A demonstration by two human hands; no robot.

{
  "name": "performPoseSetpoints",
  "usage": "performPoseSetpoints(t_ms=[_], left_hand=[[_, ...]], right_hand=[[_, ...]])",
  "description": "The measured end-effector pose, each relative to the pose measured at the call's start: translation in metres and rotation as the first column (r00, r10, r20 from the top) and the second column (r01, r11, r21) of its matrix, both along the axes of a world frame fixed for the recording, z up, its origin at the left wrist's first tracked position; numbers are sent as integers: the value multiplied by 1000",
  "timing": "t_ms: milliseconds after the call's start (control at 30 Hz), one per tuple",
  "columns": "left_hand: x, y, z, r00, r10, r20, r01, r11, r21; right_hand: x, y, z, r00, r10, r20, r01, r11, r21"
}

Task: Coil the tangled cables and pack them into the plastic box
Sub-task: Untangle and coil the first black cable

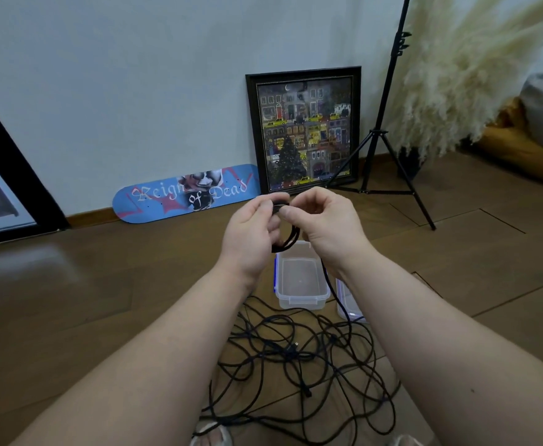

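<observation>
Cables (296,358) are sprawling in a black tangle over the wooden floor (103,284) at lower centre of the frame, right below the clear plastic box (300,278), which is sitting open mid-frame. Both hands are meeting just above that box: the left hand (251,236) is gripping a small black coil (288,233), and the right hand (325,223) is pinching its top. One strand is trailing down past the box into the pile.
</observation>
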State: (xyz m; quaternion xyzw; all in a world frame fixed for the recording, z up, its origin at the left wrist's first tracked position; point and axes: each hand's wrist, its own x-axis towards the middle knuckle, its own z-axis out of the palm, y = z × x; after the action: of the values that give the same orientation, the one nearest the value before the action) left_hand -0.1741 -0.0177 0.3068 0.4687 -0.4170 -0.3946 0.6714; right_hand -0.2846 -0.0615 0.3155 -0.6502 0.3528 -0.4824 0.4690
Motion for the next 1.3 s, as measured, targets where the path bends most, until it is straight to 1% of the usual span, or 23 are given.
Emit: performPoseSetpoints(t_ms=[67, 133, 267, 300, 367, 433, 500, 533, 600, 667, 733, 933, 1033, 1233, 1300], left_hand=[[-3, 0, 2, 1000, 16, 9, -16, 1000, -8], [-4, 0, 4, 999, 37, -7, -37, 999, -12], [-9, 1, 7, 999, 38, -37, -39, 999, -32], [-10, 2, 8, 999, 34, -21, -35, 999, -39], [-11, 4, 7, 998, 25, 64, -22, 999, -49], [-12, 6, 7, 988, 7, 156, 2, 998, -56], [-11, 8, 7, 985, -33, 169, 43, 998, -53], [-10, 9, 8, 989, -71, 133, 78, 996, -46], [-6, 10, 12, 982, -186, -18, 185, 983, -18], [-4, 14, 15, 945, -286, -160, 289, 957, -1], [-4, 17, 18, 921, -324, -218, 329, 944, -13], [-9, 17, 19, 950, -249, -189, 250, 968, -16], [-9, 20, 24, 963, -216, -159, 216, 976, -16], [1, 25, 31, 977, -194, -86, 200, 978, 66], [2, 27, 33, 977, -191, -99, 199, 977, 75]], right_hand=[[0, -3, -5, 998, -57, 13, 57, 998, -26], [1, -3, -8, 998, -65, -6, 65, 995, -74], [0, -2, -19, 980, -38, -195, 3, 984, -175], [-1, -1, -20, 976, -25, -215, -14, 984, -177], [-1, -1, -20, 975, -17, -223, -20, 986, -164], [0, 0, -18, 978, -23, -209, -7, 990, -140], [0, -2, -17, 987, -13, -158, -1, 996, -92], [-2, -3, -17, 992, 1, -126, -9, 998, -64], [-5, -5, -18, 997, 53, -58, -54, 999, -4], [-7, -6, -19, 995, 104, 7, -105, 994, 38], [-6, -6, -18, 993, 114, 40, -117, 991, 59], [0, -4, -18, 995, 78, 64, -81, 996, 46], [1, -2, -9, 995, 91, 37, -93, 994, 51], [1, 4, 11, 990, 140, -25, -135, 980, 144], [3, 6, 10, 991, 134, 3, -132, 974, 186]])
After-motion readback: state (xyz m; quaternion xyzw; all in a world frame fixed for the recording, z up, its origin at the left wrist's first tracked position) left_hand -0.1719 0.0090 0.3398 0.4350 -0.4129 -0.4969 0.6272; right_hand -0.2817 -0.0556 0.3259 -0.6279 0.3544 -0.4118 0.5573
